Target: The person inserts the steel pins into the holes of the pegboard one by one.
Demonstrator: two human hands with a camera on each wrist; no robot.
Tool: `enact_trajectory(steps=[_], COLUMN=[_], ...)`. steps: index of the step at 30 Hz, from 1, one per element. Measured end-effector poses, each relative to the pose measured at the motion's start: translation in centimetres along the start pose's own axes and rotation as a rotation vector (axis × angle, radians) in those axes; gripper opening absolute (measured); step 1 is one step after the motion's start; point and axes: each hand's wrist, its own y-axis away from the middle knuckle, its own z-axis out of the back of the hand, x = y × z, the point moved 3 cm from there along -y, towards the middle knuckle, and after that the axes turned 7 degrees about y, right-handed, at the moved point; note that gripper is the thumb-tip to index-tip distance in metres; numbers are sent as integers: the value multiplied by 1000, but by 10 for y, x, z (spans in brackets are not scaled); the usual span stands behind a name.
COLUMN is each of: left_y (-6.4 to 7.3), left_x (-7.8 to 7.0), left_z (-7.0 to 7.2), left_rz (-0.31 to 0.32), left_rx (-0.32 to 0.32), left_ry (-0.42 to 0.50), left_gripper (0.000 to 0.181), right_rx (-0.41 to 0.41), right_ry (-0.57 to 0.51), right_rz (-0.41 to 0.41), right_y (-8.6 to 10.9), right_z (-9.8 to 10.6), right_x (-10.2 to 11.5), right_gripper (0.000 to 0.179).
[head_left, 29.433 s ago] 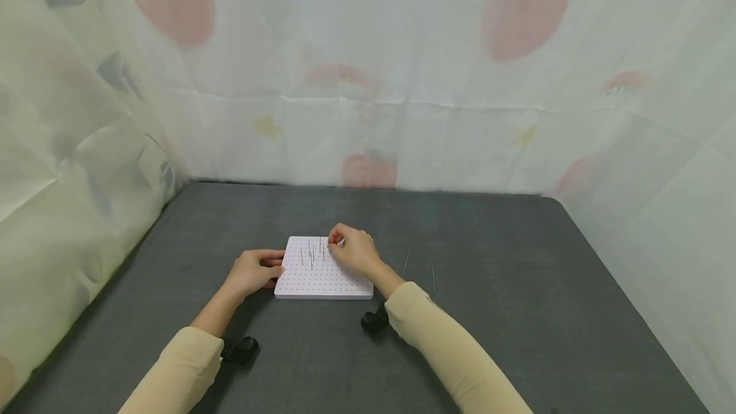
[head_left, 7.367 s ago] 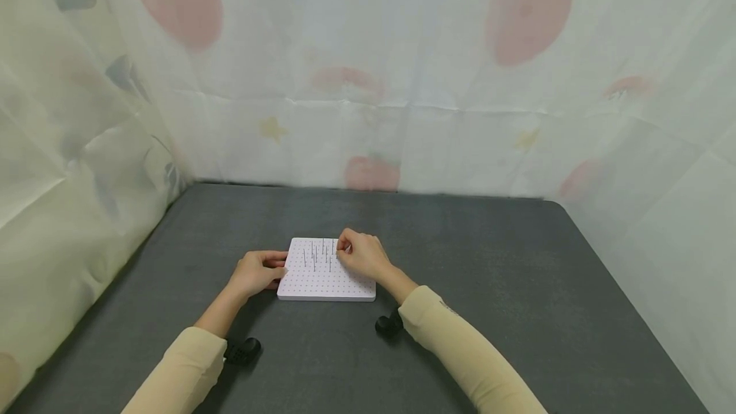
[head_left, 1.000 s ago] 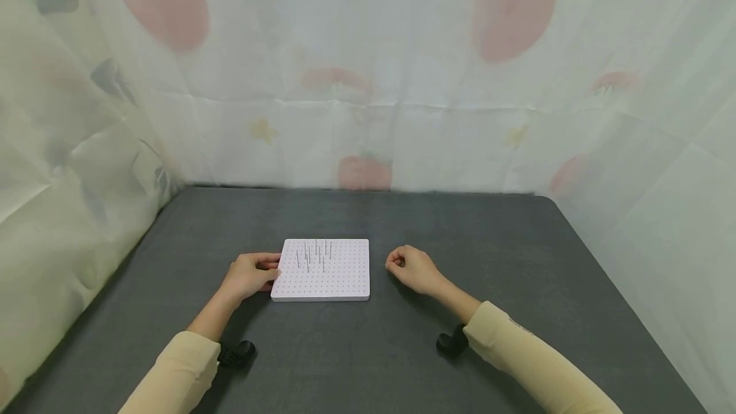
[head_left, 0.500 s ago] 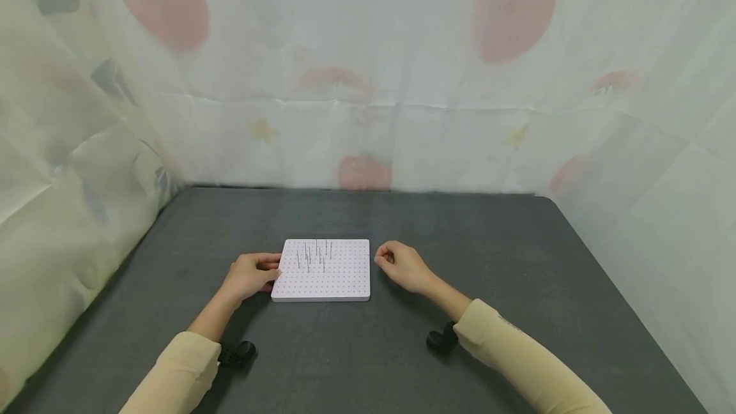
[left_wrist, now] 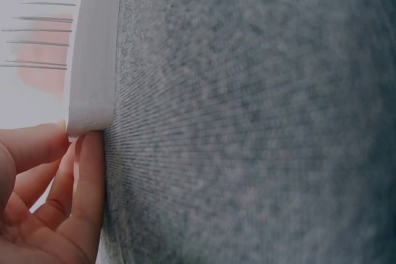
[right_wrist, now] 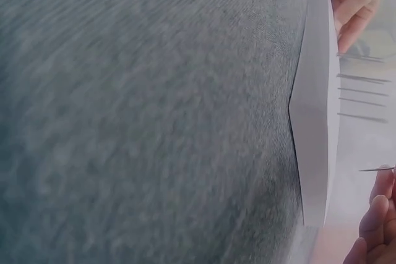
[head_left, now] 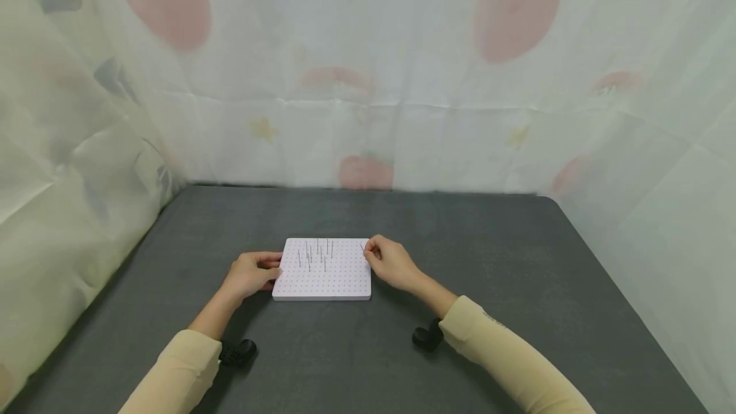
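Observation:
A white pegboard [head_left: 322,283] with rows of small holes lies flat on the dark table. Several thin metal pins [head_left: 324,263] stand upright in its back left part. My left hand [head_left: 246,275] holds the board's left edge, thumb at the top rim and fingers against the side, as the left wrist view shows. Over the back right corner, my right hand [head_left: 393,264] pinches one more thin metal pin [right_wrist: 374,169] between thumb and fingertips. Its tip sticks out past the fingers, apart from the board's surface in the right wrist view.
The dark grey table [head_left: 489,286] reaches back to a pale curtain [head_left: 425,145] with fruit prints. Another curtain [head_left: 86,209] hangs along the left side. A black wrist device [head_left: 427,337] sits under the right forearm, and a similar one [head_left: 238,353] under the left.
In the last second my right hand has moved left from the bare table to the board's back right corner. Since the oldest frame, the pins lying on the table have gone and more stand upright.

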Motion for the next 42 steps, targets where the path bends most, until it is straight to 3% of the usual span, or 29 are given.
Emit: enact_trajectory(steps=[8, 22, 34, 42], left_y=[0, 1, 1, 1], left_x=[0, -3, -2, -1], left_z=[0, 0, -1, -1], left_rz=[5, 4, -3, 2], left_rx=[-2, 1, -5, -4], left_ry=[-6, 0, -2, 2], left_gripper=[42, 42, 42, 42], right_rx=[-36, -99, -72, -71], right_ry=[50, 5, -23, 63], right_rz=[45, 47, 38, 68], right_y=[-7, -18, -23, -26], right_z=[-9, -19, -26, -31], right_x=[7, 20, 24, 24], right_gripper=[5, 5, 8, 7])
